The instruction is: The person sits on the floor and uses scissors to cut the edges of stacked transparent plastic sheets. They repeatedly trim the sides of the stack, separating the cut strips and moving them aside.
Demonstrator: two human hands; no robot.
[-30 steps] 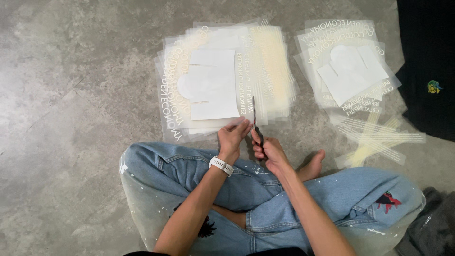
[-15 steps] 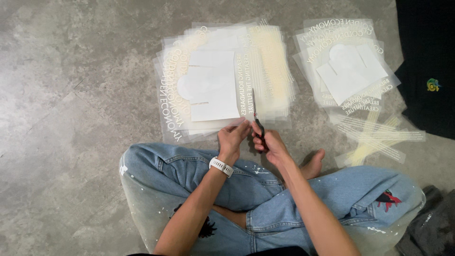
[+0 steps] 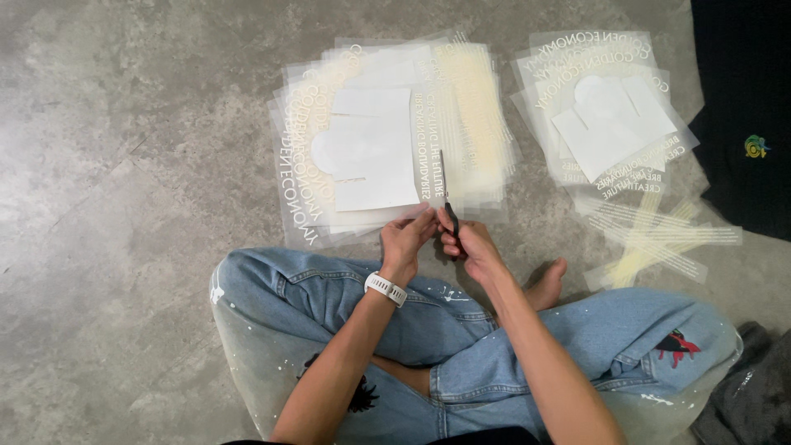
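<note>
We are closing our right hand around the handles of the scissors, blades pointing away from us along the printed sheet so the cut runs straight beside the lettering. Our left hand is pinching the near edge of the top sheet, fingers curled shut on it, which is keeping the thin film taut and flat where the blades are biting. That sheet is lying on a stack of similar clear sheets spread on the concrete floor just in front of our crossed legs, close enough that we are working without leaning. To the right, well apart from the cutting, a second pile is sitting with white shapes on top, and near it narrow strips are lying loose, seemingly trimmings set aside. A dark garment is resting at the far right edge.
</note>
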